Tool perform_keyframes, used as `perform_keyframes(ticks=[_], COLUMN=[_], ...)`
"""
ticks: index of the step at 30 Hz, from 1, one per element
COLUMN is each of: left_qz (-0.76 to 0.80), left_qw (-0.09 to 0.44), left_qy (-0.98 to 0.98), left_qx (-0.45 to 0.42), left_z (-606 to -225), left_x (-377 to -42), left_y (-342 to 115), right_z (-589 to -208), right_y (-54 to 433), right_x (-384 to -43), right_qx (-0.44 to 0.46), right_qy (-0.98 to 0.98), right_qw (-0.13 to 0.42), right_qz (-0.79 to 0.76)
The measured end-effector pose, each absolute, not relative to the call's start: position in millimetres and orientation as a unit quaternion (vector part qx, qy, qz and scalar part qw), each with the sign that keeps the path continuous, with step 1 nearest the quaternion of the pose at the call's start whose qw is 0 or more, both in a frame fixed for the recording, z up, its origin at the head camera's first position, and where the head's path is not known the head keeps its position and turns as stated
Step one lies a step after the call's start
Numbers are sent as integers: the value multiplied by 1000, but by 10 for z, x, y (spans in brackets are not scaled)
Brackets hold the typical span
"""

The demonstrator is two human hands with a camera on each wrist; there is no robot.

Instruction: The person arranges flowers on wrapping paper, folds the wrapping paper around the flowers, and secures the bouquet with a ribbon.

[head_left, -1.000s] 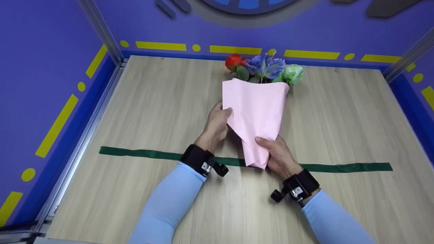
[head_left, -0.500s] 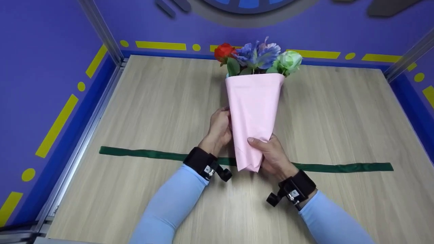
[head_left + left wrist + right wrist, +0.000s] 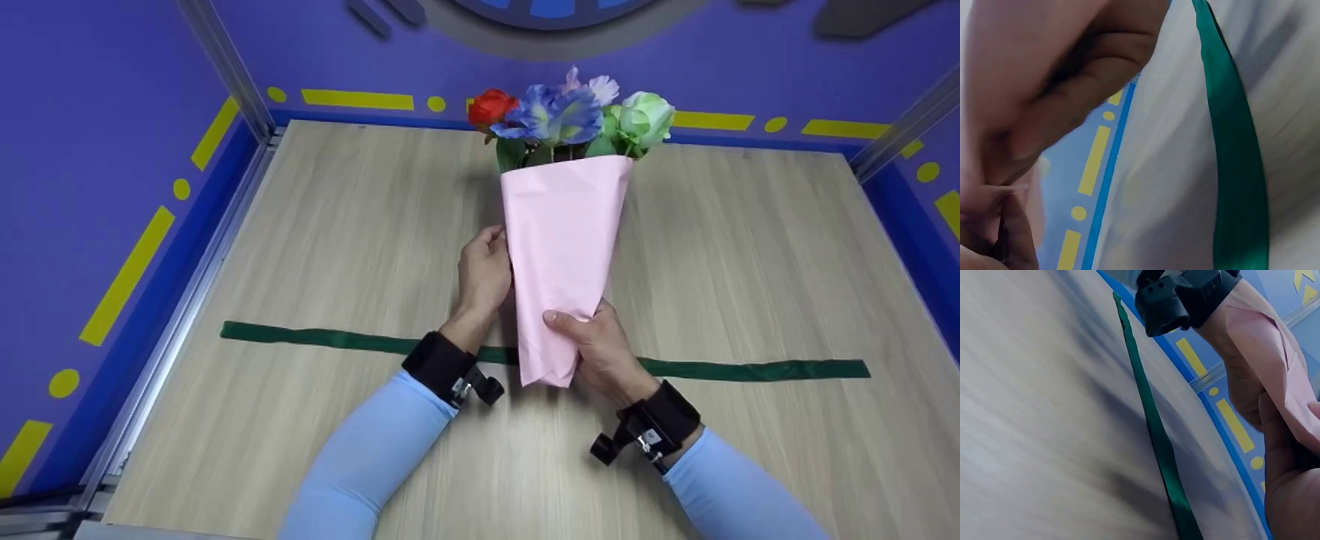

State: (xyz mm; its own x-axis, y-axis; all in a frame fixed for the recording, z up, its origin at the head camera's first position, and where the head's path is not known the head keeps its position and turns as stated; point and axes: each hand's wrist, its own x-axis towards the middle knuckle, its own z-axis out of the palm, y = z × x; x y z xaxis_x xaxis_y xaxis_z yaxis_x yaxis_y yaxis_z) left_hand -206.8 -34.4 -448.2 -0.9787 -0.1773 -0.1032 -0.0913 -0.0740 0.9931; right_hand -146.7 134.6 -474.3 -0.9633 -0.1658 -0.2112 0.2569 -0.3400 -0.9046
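Note:
A bouquet wrapped in pink wrapping paper [image 3: 564,232] is held up over the table, its narrow end toward me. From the paper's top stick out a red rose [image 3: 491,107], a blue-violet flower [image 3: 553,116], a pale green flower [image 3: 646,118] and a pinkish bloom [image 3: 602,88]. My right hand [image 3: 606,354] grips the narrow lower part, thumb across the front. At the left side, my left hand [image 3: 484,274] has curled fingers and pinches the paper's edge; its fingertips are partly hidden behind the wrap. In the right wrist view the folded paper end [image 3: 1266,349] shows.
Beneath the bouquet, a dark green ribbon [image 3: 757,371] lies stretched across the wooden table [image 3: 360,225]. Blue walls with yellow markings [image 3: 358,100] stand behind and at both sides. Each wrist carries a black camera strap [image 3: 442,361].
The bouquet has risen and turned more upright, showing more of its flowers. The loose left flap of paper has folded round behind, and my left hand has shifted along that side.

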Motion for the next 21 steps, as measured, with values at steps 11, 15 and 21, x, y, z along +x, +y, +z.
perform_keyframes(ticks=[11,15,21], left_qz=[-761,-782,-792], left_qw=[-202,-212,-244], left_qy=[-614,-585,-555], left_qx=[52,46,70], left_z=[-4495,-4605,-4777], left_x=[-1986,-1947,-1909], left_y=[-442,-433,-385], right_z=[-4810,-4819,-4847], right_y=[1520,1599,1694], right_x=[-1327,-1300,-1297], right_qx=[53,40,34], right_qy=[604,614,621], right_qw=[181,216,276], right_qz=[-774,-758,-733])
